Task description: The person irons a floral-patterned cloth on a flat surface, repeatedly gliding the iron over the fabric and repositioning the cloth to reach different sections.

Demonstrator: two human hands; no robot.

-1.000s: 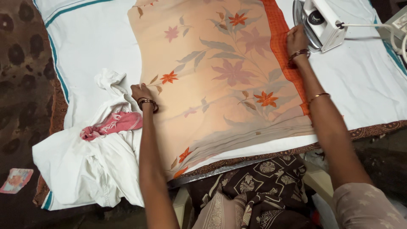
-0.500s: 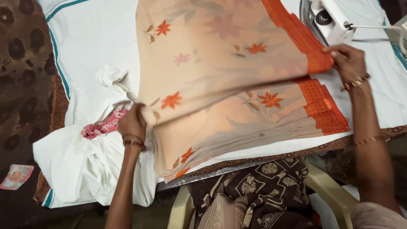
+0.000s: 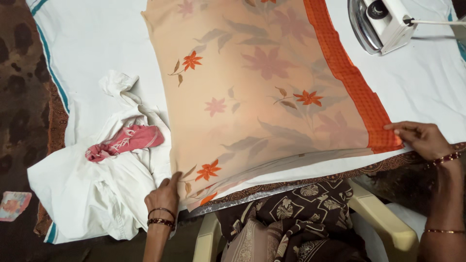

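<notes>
— Since a moment ago the peach floral fabric (image 3: pixel 262 102) has dropped flat onto the white-covered surface (image 3: pixel 97 43).
— Why both hands?
— Left hand (image 3: pixel 162 196) pinches the near corner, right hand (image 3: pixel 422 138) grips the orange border, keeping it taut. One iron (image 3: pixel 381 22) stands aside; one pink cloth (image 3: pixel 126 141) lies crumpled.

1. We see a surface (image 3: pixel 427 82) covered by a white sheet with a teal stripe along its left edge.
2. On the sheet we find a peach cloth (image 3: pixel 262 97) with orange flowers and an orange border, spread flat across the middle.
3. To its left we see crumpled white garments (image 3: pixel 92 194) with a pink cloth (image 3: pixel 127 141) resting on them.
4. At the far right we note an iron (image 3: pixel 381 22), tipped on its side, its cord trailing right.
</notes>
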